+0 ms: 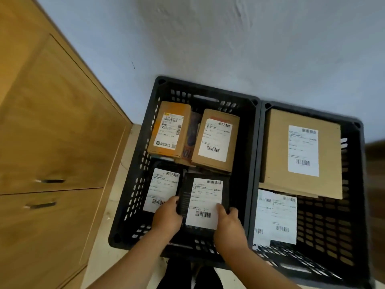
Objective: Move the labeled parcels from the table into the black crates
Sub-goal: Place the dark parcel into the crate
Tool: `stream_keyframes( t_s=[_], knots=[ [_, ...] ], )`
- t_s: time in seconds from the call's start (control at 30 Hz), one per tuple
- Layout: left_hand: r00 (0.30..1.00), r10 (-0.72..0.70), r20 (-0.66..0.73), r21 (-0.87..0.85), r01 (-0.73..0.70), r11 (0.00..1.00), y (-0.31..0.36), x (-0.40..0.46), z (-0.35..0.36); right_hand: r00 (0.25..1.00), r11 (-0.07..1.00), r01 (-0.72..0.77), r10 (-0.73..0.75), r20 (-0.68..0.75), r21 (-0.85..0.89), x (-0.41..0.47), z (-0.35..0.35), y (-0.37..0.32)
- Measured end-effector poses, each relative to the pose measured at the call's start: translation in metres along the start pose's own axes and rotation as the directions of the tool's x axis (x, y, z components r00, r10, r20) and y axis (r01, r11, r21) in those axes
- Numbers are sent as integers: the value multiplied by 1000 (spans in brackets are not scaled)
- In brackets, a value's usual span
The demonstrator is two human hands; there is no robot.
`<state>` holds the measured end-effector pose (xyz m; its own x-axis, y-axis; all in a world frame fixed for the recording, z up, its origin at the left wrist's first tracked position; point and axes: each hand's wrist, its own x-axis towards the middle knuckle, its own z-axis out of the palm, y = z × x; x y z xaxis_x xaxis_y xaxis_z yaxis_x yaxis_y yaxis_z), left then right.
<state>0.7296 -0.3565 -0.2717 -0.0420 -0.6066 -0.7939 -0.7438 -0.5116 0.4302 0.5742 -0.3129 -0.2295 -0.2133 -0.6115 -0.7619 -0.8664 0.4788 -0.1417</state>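
Note:
Two black crates stand side by side on the floor against the wall. Inside the left crate [133,184] I hold a black parcel [203,202] with a white label: my left hand [166,217] grips its left edge and my right hand [228,223] grips its lower right corner, thumb on the label. Beside it lies another black labeled parcel [161,189]. Two brown labeled boxes [169,130] [215,140] lie at the far end. The right crate [361,184] holds a large brown labeled parcel [302,153] and a white labeled one [275,217].
A wooden cabinet [52,142] with drawer handles stands close on the left of the crates. A pale wall [229,49] rises right behind them. A strip of light floor [104,236] shows between cabinet and left crate. My dark trouser legs show below the crate.

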Motion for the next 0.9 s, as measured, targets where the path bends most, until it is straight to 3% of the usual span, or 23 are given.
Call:
stream_keyframes(
  t_s=[0.17,0.3,0.57,0.7,0.83,0.9],
  knots=[
    [998,62,-25,149,-57,987,-8,15,7,1000,999,-18,18,19,37,25,25,2],
    [990,143,-15,333,-130,934,-10,25,11,999,985,-43,38,30,165,43,46,4],
    [975,190,114,581,-220,783,-9,42,24,993,956,-92,68,94,278,69,68,8],
    [962,242,130,734,-257,629,-17,46,29,992,953,-62,26,122,298,73,73,9],
    [956,282,85,759,-246,603,-17,44,22,1000,942,-16,9,23,335,70,73,10],
    [953,297,49,759,-229,609,-18,42,18,996,980,79,-70,-57,185,68,72,8]
  ],
)
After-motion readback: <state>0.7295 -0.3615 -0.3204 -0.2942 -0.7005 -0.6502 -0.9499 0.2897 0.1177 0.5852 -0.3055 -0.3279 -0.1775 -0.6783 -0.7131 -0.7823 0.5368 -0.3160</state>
